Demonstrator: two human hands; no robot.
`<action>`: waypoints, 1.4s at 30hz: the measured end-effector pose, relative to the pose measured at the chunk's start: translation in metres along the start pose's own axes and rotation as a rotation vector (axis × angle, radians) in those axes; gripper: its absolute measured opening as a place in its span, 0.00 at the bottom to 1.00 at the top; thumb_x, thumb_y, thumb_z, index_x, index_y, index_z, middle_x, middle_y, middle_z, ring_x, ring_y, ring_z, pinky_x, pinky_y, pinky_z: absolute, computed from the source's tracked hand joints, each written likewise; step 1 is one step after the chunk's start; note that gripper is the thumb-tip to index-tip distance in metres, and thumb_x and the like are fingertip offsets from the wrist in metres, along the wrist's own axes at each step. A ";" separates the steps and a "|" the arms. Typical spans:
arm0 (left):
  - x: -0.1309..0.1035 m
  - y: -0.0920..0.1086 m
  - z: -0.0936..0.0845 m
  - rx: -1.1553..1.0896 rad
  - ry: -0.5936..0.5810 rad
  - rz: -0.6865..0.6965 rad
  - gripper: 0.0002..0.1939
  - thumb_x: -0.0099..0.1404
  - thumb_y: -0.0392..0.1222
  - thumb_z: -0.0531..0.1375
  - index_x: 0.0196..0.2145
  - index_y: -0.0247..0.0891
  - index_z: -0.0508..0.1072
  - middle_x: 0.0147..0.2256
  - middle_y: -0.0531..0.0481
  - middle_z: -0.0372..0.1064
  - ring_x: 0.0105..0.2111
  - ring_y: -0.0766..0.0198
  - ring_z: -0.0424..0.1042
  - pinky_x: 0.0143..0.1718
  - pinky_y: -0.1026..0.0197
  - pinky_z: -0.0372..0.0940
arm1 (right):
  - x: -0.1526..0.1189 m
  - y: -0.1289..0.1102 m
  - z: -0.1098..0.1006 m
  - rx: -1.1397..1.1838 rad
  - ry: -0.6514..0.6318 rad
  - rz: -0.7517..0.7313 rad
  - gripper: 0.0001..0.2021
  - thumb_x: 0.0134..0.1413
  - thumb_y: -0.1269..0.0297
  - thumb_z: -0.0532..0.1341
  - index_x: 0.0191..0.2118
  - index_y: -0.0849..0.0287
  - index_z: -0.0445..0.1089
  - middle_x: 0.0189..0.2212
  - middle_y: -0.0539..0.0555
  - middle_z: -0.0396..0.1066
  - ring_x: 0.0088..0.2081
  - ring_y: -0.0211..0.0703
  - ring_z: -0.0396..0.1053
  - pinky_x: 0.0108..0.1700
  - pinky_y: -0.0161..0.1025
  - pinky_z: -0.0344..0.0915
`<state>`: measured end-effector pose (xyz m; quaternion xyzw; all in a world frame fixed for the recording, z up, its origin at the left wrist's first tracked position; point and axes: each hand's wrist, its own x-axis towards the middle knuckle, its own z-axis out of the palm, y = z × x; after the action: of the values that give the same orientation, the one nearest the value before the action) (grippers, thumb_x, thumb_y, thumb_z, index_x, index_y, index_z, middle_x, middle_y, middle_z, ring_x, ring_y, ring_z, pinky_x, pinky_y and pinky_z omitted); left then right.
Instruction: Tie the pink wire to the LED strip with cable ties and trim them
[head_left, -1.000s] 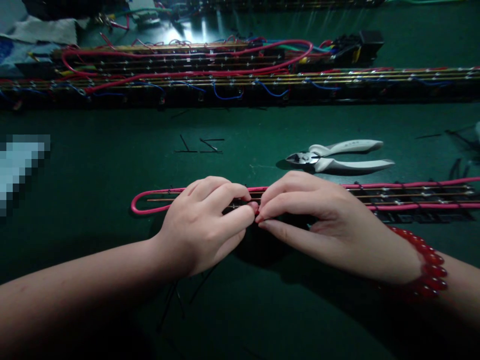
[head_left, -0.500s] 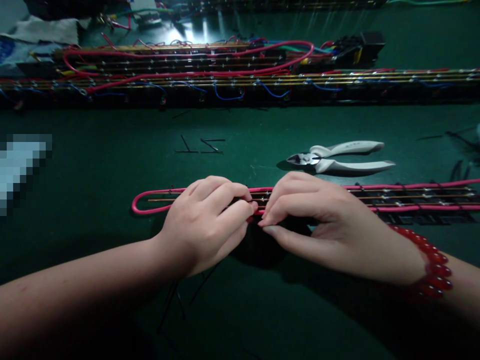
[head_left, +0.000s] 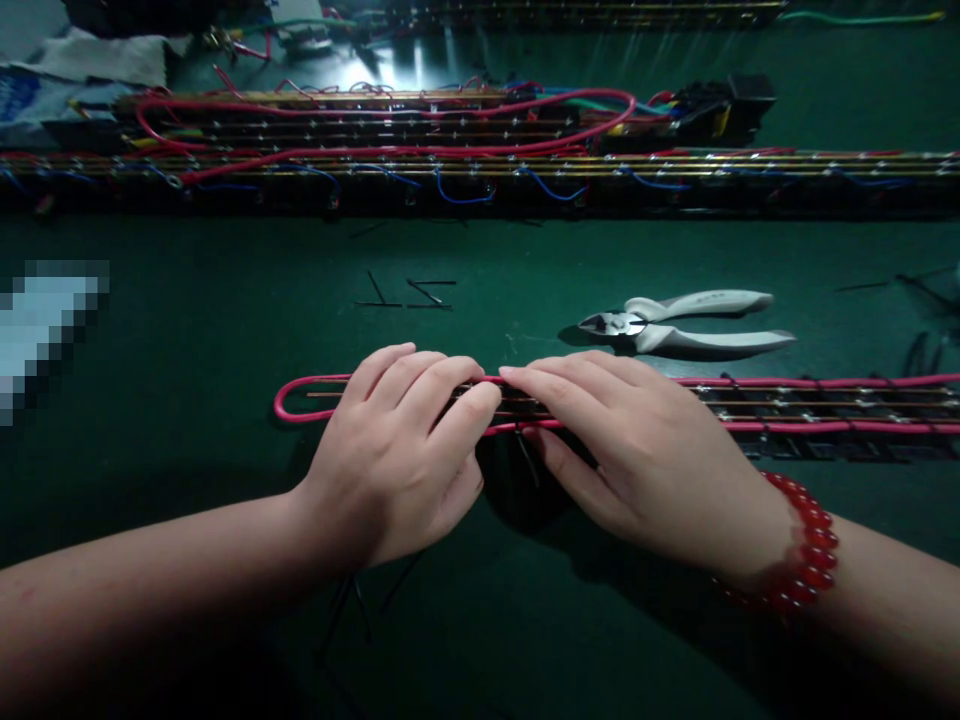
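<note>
A long strip with brass rods (head_left: 817,404) lies across the table in front of me, with a red cable (head_left: 292,413) looped round its left end and running along both long edges. My left hand (head_left: 405,450) is closed round the strip near that end, its fingers bent over the top. To its right, my right hand (head_left: 645,460) spans the same strip, fingertips at the far cable and thumb at the near one. Between the hands, a thin black cable tie (head_left: 528,460) hangs down from the near cable. Several black ties (head_left: 731,382) bind the cable further right.
White-handled pliers (head_left: 690,320) lie beyond my right hand. Cut black tie pieces (head_left: 427,293) are scattered beyond the left hand. Longer wired strips (head_left: 480,165) with blue and red wires cross the back. Loose black ties (head_left: 349,610) lie nearer me.
My right hand has gone from a fingertip pinch beside the near cable to spanning the strip. The hanging tie now shows. My left hand stays closed on the strip.
</note>
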<state>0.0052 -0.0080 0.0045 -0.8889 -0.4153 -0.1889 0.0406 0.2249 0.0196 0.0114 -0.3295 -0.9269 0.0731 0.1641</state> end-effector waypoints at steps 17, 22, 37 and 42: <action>0.001 -0.008 0.002 -0.144 -0.031 -0.100 0.10 0.69 0.40 0.57 0.48 0.38 0.68 0.49 0.44 0.73 0.48 0.53 0.71 0.48 0.49 0.67 | 0.002 0.007 -0.005 0.041 0.003 0.050 0.16 0.57 0.65 0.55 0.50 0.65 0.67 0.42 0.63 0.72 0.41 0.55 0.69 0.41 0.51 0.66; 0.003 -0.006 0.002 -0.177 -0.021 -0.138 0.09 0.68 0.39 0.56 0.46 0.38 0.69 0.48 0.44 0.73 0.47 0.54 0.72 0.46 0.51 0.65 | 0.000 0.005 -0.003 -0.016 0.171 -0.071 0.09 0.55 0.67 0.59 0.43 0.59 0.69 0.42 0.60 0.74 0.44 0.53 0.70 0.44 0.51 0.68; 0.002 -0.002 0.000 -0.168 -0.086 -0.154 0.11 0.70 0.39 0.52 0.49 0.39 0.68 0.49 0.44 0.71 0.47 0.54 0.70 0.46 0.50 0.61 | -0.006 -0.004 -0.009 -0.219 0.178 -0.421 0.09 0.62 0.74 0.58 0.31 0.61 0.73 0.31 0.51 0.75 0.35 0.41 0.70 0.41 0.42 0.67; 0.002 0.000 -0.001 -0.182 -0.094 -0.137 0.11 0.70 0.38 0.52 0.49 0.40 0.67 0.49 0.45 0.71 0.47 0.53 0.70 0.47 0.49 0.62 | -0.005 -0.004 -0.010 -0.216 0.148 -0.442 0.11 0.62 0.74 0.57 0.28 0.59 0.71 0.28 0.50 0.74 0.33 0.40 0.68 0.41 0.42 0.67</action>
<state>0.0062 -0.0067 0.0057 -0.8663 -0.4578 -0.1861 -0.0731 0.2296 0.0136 0.0206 -0.1391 -0.9643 -0.0884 0.2075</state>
